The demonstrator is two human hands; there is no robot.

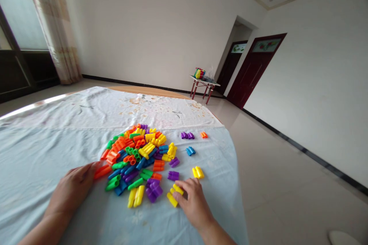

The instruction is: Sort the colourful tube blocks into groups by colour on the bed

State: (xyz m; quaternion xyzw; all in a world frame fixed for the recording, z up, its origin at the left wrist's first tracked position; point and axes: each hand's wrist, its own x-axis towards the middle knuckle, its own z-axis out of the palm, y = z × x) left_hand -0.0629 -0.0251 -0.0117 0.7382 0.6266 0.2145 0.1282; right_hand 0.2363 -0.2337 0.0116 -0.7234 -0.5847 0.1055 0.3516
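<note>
Beside the left edge of a heap of plastic building blocks (132, 155) lies my left hand (70, 189), palm down on the cloth. Its stretched fingertips touch an orange block (102, 171) at the heap's edge. My right hand (194, 200) pinches a yellow block (172, 200) between thumb and fingers, low over the cloth or on it; which I cannot tell. The blocks look like short joined tubes in orange, yellow, green, blue and purple. Closest to my right hand are a purple block (173, 176) and another yellow block (198, 172).
A light blue and white floral cloth (94, 218) covers the table. Right of the heap stand a blue block (190, 151), purple blocks (187, 135) and a small orange block (204, 135). The table edge drops off at right. A small table (204, 82) with bags stands farther away.
</note>
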